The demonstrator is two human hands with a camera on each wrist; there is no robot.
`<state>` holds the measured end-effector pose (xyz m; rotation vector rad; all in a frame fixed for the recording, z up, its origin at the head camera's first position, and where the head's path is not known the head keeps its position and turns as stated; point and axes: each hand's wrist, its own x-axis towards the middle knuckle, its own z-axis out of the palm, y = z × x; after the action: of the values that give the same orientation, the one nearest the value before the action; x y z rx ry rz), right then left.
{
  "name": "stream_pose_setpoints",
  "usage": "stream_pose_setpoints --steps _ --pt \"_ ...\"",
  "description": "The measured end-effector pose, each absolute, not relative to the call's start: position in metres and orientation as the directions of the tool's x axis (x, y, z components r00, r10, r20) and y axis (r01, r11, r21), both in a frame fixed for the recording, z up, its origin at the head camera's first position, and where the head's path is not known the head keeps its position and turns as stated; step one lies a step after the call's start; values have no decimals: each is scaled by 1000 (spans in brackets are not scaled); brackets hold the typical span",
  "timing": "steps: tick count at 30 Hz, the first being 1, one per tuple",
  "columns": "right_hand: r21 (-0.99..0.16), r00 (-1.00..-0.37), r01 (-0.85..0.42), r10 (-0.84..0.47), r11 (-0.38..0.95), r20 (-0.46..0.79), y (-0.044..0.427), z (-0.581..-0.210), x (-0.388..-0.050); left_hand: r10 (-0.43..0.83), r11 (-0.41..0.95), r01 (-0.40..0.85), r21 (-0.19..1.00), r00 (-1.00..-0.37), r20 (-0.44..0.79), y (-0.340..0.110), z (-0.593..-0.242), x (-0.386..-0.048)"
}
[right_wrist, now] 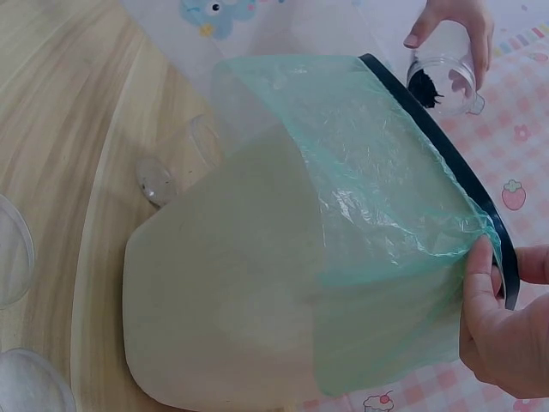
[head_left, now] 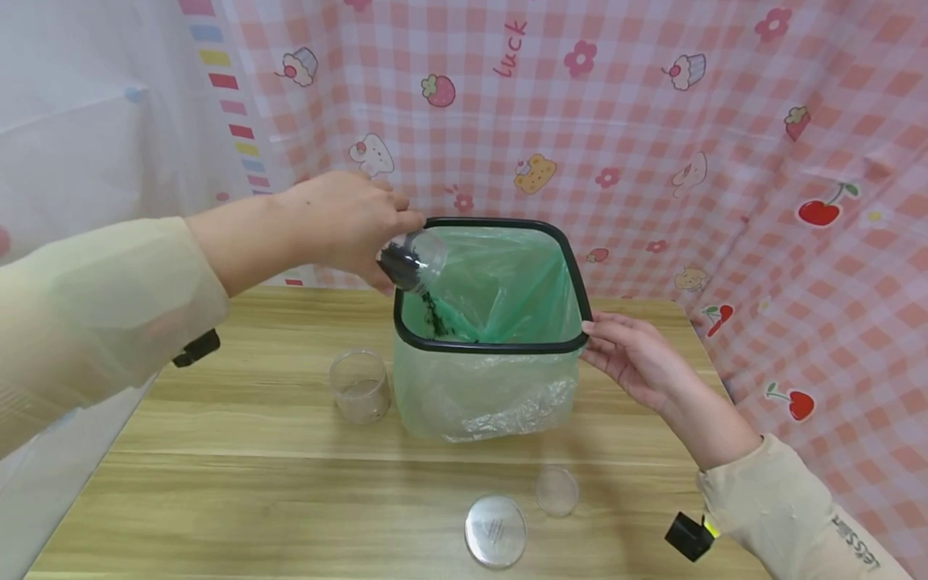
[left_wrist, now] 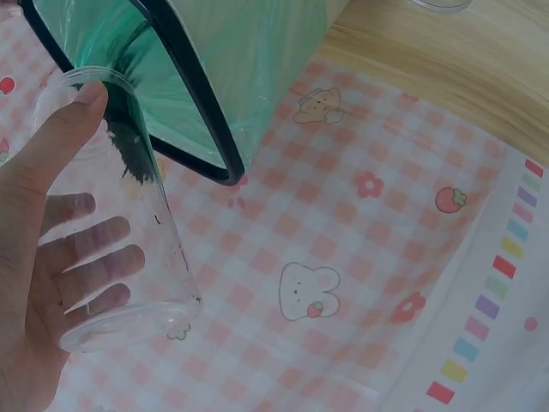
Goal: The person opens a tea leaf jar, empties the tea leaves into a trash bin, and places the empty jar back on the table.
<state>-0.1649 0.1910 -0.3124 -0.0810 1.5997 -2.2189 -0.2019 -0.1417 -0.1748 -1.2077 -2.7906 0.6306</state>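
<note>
My left hand (head_left: 348, 221) grips a clear plastic jar (left_wrist: 129, 240), tilted with its mouth over the rim of a trash bin (head_left: 486, 395). Dark, loose bits (head_left: 435, 318) spill from the jar into the bin, and more of them cling along its inner wall. A thin green plastic bag (head_left: 500, 282) lines the bin and folds over its outside, under a black rim ring (right_wrist: 446, 163). At the bin's right corner, my right hand (head_left: 634, 358) pinches the rim and the bag between thumb and fingers.
A second clear jar (head_left: 360, 387) stands on the wooden table (head_left: 254, 483), left of the bin. Two clear round lids, a larger one (head_left: 496, 532) and a smaller one (head_left: 557, 490), lie in front. A pink checked cloth (head_left: 507, 105) hangs behind the bin.
</note>
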Motion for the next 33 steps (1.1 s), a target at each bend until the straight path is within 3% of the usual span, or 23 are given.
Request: stream_pose_setpoints --steps 14,33 --pt "-918 -916 297 -349 -262 -197 191 -313 -164 709 606 695 -385 -692 -133 -140 -172 -201" --pt "-923 -916 295 -347 -249 -200 191 -312 -164 723 502 712 -490 -657 -213 -135 -186 -204"
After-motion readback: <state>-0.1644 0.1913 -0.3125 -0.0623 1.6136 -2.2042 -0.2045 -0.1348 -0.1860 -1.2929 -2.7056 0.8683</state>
